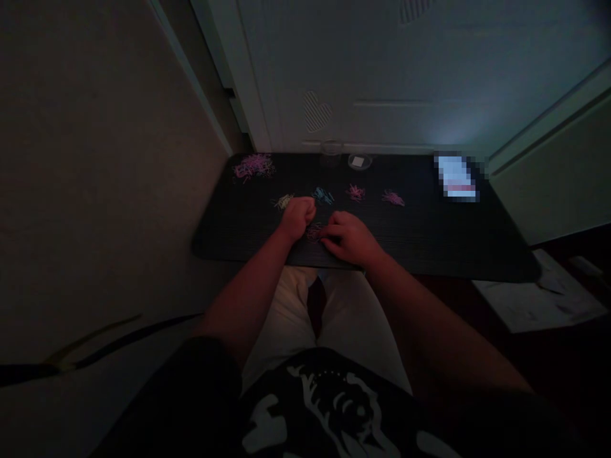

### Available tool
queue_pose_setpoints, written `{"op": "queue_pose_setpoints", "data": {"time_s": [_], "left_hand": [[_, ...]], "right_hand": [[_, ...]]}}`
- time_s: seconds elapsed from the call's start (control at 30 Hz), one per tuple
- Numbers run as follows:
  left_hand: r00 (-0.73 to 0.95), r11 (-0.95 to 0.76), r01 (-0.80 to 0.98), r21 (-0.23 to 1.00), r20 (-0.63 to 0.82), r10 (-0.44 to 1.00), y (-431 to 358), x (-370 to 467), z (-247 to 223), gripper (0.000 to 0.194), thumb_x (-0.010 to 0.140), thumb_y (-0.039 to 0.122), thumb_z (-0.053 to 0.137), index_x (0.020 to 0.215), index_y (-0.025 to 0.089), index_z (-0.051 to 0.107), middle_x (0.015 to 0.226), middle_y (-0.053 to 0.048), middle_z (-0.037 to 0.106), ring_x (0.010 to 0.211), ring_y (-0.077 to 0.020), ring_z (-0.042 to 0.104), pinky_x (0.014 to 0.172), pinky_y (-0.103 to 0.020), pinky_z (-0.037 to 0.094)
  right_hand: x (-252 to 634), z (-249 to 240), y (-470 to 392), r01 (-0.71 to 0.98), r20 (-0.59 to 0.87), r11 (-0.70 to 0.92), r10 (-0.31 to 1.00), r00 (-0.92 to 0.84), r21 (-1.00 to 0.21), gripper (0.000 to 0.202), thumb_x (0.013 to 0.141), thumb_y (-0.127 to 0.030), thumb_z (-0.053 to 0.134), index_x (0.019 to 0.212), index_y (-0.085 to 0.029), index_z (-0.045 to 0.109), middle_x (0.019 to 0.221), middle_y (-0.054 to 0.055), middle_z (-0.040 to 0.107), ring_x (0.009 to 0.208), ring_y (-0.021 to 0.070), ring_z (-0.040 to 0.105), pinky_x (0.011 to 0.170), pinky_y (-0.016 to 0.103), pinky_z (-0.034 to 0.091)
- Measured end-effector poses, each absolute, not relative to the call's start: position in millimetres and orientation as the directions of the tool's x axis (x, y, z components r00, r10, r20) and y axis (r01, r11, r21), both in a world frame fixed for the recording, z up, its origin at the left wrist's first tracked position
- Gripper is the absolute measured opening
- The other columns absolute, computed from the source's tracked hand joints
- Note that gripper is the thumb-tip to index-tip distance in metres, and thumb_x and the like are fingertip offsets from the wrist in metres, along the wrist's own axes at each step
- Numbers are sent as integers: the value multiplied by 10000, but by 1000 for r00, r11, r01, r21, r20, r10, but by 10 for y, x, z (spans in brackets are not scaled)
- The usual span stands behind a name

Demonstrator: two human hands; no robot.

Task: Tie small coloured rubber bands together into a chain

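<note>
My left hand (299,215) is closed in a fist on the dark table, between the pale yellow pile (285,201) and the blue pile (323,194). What it holds, if anything, is hidden. My right hand (349,236) has its thumb and fingertips together at the edge of a small mixed pile (314,231) of thin, short coloured pieces. Dim light hides what is between them. A pink pile (356,192) and a purple-pink pile (394,198) of similar pieces lie beyond my right hand.
At the far left corner of the table (238,238) sits a larger mixed heap (254,166). A clear round container (331,152) and its lid (359,161) stand by the back edge. A bright, blurred-out screen (457,177) lies far right. Behind rises a white door (382,76).
</note>
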State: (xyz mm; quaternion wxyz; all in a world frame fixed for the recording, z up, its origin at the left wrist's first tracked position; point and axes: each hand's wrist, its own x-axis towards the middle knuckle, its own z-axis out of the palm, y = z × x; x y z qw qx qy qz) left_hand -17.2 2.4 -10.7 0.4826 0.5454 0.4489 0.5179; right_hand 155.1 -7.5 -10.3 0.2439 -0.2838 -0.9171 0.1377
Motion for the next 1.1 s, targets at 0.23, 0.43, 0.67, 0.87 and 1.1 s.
{"op": "queue_pose_setpoints", "data": {"time_s": [0.23,0.43,0.67,0.87,1.1], "left_hand": [[87,-183,-9,983,183,979,29,-179,-124,359,826,357,341,523,194,242,469,40,224,421,-74,197,430,-235,168],[66,-317,212,924,310,948,-2,-152,-154,331,839,303,330,530,189,304,513,16,318,492,-104,303,497,-257,256],[103,-345,410,844,333,937,-54,-83,-102,160,798,212,438,649,166,472,618,15,473,608,-112,438,593,-242,341],[166,-283,474,834,232,959,-84,-50,-83,141,751,283,561,783,147,583,652,7,558,581,-105,483,558,-224,355],[172,-280,540,794,221,960,-87,-40,-83,160,740,293,578,759,140,621,613,9,569,547,-94,482,531,-215,353]], "right_hand": [[1575,-79,-65,409,398,759,627,-670,-507,146,809,-245,542,820,-194,678,798,51,532,766,169,491,705,312,384],[1634,-66,-13,353,386,542,820,-423,-763,88,799,-229,516,781,-176,584,800,38,568,729,150,518,649,276,404],[1607,-118,1,429,347,436,897,-272,-791,102,808,-245,478,806,-177,554,699,14,547,616,131,479,588,259,370],[1607,-111,1,449,325,436,895,-305,-780,109,798,-250,497,798,-180,579,698,14,574,626,134,504,590,254,380],[1609,-104,5,463,325,444,891,-317,-767,97,788,-218,506,802,-177,592,707,15,588,635,133,518,601,255,385]]}}
